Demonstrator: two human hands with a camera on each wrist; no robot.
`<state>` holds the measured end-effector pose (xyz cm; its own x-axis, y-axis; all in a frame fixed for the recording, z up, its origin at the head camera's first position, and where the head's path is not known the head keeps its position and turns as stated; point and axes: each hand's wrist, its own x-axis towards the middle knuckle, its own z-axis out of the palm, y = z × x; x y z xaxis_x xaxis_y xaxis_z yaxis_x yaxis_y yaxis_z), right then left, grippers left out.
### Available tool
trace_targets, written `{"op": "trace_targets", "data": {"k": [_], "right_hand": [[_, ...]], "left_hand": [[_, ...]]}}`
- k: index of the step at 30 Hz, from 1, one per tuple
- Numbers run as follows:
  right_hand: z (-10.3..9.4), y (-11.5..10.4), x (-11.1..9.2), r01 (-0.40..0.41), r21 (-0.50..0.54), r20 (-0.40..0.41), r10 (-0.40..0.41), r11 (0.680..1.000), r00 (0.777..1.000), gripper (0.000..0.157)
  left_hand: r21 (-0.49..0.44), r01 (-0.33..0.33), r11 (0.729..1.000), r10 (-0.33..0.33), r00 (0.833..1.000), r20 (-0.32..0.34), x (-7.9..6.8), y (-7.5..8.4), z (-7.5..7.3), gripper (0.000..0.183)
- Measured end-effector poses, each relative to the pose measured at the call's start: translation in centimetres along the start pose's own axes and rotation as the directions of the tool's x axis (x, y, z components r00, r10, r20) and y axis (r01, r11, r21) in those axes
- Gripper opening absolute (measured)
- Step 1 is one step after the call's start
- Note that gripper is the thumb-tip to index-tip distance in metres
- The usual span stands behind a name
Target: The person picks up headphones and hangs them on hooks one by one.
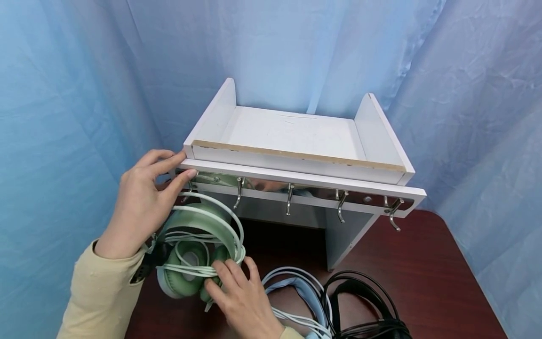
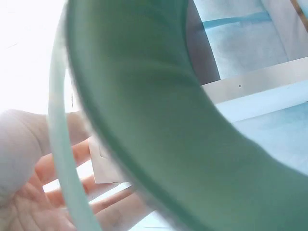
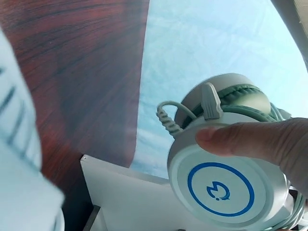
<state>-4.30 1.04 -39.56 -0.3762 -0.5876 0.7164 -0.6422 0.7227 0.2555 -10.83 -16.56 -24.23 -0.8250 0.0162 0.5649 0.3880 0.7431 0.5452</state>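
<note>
L. hand (image 1: 144,197): thumb on front, fingers over top edge, pinching the left end of the white rack (image 1: 296,136). R. hand (image 1: 247,299): fingers curled round an earcup of the green headphones (image 1: 207,216), thumb flat on its outer face, per r. wrist view. Headphones located below the rack's left end, headband up near the leftmost hook (image 1: 189,188) — contact w/ hook can't be confirmed. Blue headphones (image 1: 306,293) and black headphones (image 1: 378,297) lie side by side on the tabletop (image 1: 440,273), approx. front centre-right — blue pair nearer r. hand.
</note>
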Motion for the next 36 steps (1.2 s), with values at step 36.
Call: {"op": "trace_targets", "data": {"k": [36], "right_hand": [[0.99, 0.19, 0.25, -0.023, 0.025, 0.295, 0.015, 0.999, 0.955, 0.037]], "left_hand": [[-0.023, -0.020, 1.000, 0.020, 1.000, -0.023, -0.25, -0.28, 0.32, 0.036]]}}
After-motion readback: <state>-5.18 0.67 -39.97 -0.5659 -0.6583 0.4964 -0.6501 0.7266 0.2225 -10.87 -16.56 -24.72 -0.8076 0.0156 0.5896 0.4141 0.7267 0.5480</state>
